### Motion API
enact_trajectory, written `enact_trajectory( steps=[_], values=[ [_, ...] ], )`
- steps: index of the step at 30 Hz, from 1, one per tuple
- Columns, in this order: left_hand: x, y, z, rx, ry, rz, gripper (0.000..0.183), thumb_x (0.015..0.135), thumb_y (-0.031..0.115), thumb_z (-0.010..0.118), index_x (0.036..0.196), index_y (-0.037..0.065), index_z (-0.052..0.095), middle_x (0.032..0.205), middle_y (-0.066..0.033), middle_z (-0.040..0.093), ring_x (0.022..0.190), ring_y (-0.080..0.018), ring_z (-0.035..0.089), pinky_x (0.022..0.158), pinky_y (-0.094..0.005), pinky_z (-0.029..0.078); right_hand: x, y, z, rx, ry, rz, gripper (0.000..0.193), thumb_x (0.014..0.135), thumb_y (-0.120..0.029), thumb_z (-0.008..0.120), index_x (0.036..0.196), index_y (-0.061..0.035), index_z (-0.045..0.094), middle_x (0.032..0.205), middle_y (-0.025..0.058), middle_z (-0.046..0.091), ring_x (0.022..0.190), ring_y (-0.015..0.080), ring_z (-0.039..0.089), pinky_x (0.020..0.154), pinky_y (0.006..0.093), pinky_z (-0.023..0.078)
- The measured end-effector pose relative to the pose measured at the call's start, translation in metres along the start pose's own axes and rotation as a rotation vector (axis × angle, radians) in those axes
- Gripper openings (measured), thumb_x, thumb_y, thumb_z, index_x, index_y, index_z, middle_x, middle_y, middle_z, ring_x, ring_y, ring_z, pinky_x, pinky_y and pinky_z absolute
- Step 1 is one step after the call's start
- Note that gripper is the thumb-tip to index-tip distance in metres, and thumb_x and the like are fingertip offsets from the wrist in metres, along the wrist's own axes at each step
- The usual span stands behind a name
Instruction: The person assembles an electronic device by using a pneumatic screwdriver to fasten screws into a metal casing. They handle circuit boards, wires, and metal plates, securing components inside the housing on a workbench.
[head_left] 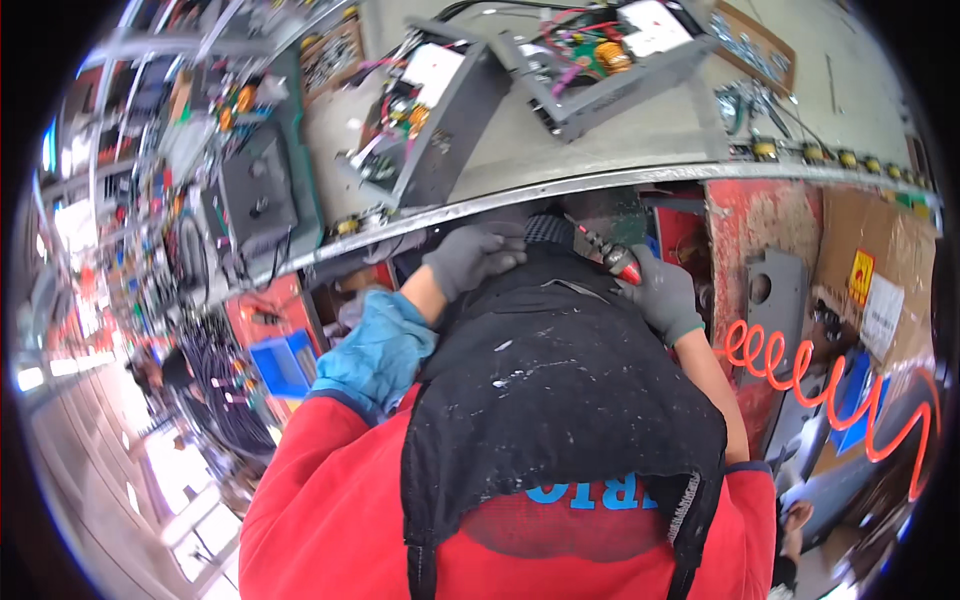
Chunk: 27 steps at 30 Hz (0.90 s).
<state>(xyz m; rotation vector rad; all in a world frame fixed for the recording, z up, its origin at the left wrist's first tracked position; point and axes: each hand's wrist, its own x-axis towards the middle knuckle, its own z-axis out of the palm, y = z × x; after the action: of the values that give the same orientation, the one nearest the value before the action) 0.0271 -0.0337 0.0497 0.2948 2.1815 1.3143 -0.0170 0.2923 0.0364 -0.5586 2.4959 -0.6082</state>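
Note:
My right hand (662,295), in a grey glove, is wrapped round a red and silver power screwdriver (624,264) with a thin bit. The tool is low in front of the workbench edge, its bit pointing up and to the left. My left hand (474,262), also gloved in grey, is beside the upper part of my black apron (570,380). Its fingers are stretched out toward the middle, with no object visible in them. Both hands are below the bench's metal edge (560,186).
Two grey metal housings, one at left (455,130) and one at right (630,85), hold wires and circuit boards on the bench. Trays of screws (752,48) and loose hardware lie near them. An orange coiled hose (800,372) and cardboard box (872,270) are at right.

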Motion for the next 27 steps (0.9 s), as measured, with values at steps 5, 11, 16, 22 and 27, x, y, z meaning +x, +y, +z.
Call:
enact_trajectory(
  steps=[5,11,16,22,27],
  values=[
    [-0.026,-0.006,0.056,-1.273,0.355,-0.534,0.041,0.091,0.017,0.057,0.126,-0.001,0.049,0.109,-0.0121,0.063,0.098,-0.0217,0.061,0.084,-0.0295,0.049,-0.002,-0.02,0.012,-0.083,-0.108,-0.198,0.051,0.069,-0.027,0.072,0.113,-0.015,0.049,0.083,0.0131,0.064,0.074,0.0349,0.062,0.061,0.0446,0.047],
    [-0.054,-0.026,0.084,-1.283,0.435,-0.568,0.042,0.091,0.026,0.059,0.124,0.001,0.052,0.101,-0.0086,0.063,0.086,-0.016,0.061,0.075,-0.0267,0.049,0.002,-0.028,0.03,-0.22,-0.049,-0.529,0.037,0.077,-0.02,0.063,0.112,-0.0163,0.05,0.085,0.0078,0.063,0.076,0.0265,0.063,0.064,0.0384,0.047],
    [-0.062,-0.041,0.069,-1.169,0.423,-0.505,0.041,0.091,0.027,0.058,0.122,0.001,0.054,0.095,-0.0065,0.061,0.082,-0.0147,0.059,0.073,-0.0266,0.048,0.019,-0.048,0.03,-0.366,-0.064,-0.545,0.031,0.082,-0.015,0.053,0.112,-0.017,0.052,0.087,0.0056,0.064,0.077,0.0242,0.064,0.064,0.0365,0.046],
    [-0.086,-0.055,0.009,-1.253,0.524,-0.49,0.032,0.091,0.016,0.054,0.118,-0.001,0.057,0.1,-0.0103,0.063,0.083,-0.0177,0.059,0.075,-0.0283,0.049,0.052,-0.058,-0.001,-0.469,-0.143,-0.407,0.048,0.069,-0.031,0.071,0.112,-0.0192,0.053,0.096,0.0059,0.062,0.089,0.0232,0.062,0.083,0.0415,0.04],
    [-0.1,-0.132,-0.022,-1.452,0.36,-0.343,0.035,0.087,0.007,0.047,0.121,-0.003,0.052,0.106,-0.0134,0.061,0.092,-0.0213,0.058,0.079,-0.0299,0.049,0.067,-0.035,-0.032,-0.618,-0.124,-0.192,0.037,0.075,-0.027,0.065,0.109,-0.0181,0.055,0.102,0.0059,0.06,0.1,0.0233,0.058,0.097,0.0436,0.035]
  ],
)
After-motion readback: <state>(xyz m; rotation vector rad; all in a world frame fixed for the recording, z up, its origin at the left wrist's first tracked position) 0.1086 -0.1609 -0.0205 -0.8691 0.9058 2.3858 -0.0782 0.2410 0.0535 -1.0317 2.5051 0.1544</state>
